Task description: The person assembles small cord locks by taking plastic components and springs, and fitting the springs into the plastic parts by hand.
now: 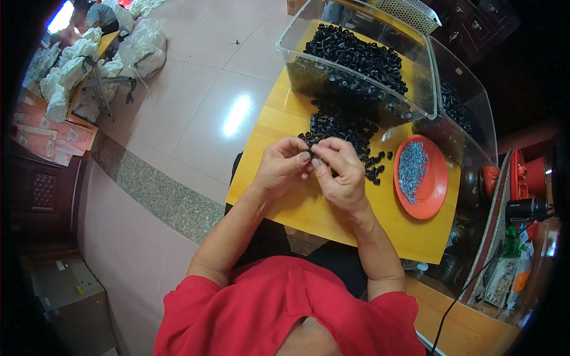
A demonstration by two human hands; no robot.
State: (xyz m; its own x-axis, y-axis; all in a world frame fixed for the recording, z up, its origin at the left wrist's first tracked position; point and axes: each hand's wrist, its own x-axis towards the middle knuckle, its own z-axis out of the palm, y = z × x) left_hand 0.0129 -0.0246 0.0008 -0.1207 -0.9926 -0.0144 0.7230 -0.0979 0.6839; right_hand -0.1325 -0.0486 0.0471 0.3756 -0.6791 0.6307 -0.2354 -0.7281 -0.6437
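Between the left hand and the right hand, both closed in fingertip pinches, sits a small black piece, seemingly being worked on. More black pieces lie heaped just beyond the hands, with silvery bits on a red plate to their right; the next move likely calls for steady, fine finger control.
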